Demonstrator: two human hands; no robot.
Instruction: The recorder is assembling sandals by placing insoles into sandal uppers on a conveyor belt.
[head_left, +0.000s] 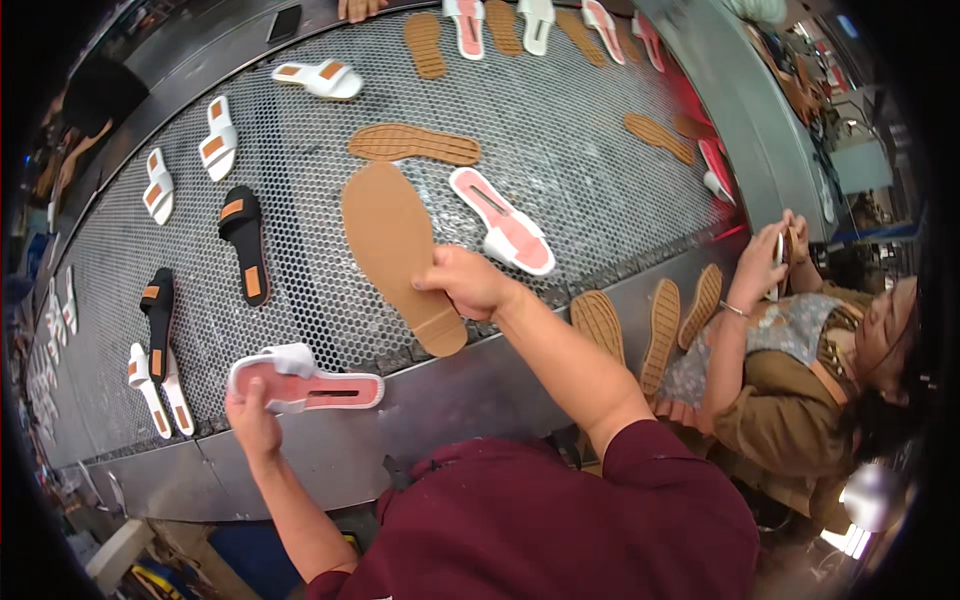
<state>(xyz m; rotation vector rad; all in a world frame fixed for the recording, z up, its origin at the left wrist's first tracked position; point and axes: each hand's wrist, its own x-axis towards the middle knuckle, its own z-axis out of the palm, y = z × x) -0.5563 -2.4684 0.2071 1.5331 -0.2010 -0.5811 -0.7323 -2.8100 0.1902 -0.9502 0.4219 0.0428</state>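
My left hand is closed on a white sandal upper near the mesh's front edge, its pink underside with a dark slot facing up. In my right hand, pinched near the heel, is a tan outsole with its smooth face up. Just past that outsole lies another tan outsole, ridged tread up. A second white sandal upper, pink underside up, rests on the mesh to the right of my right hand.
Black slide sandals and white ones lie on the metal mesh belt at left. Ridged outsoles lean along the near right edge. A person sits at right, hands raised. A phone lies on the far ledge.
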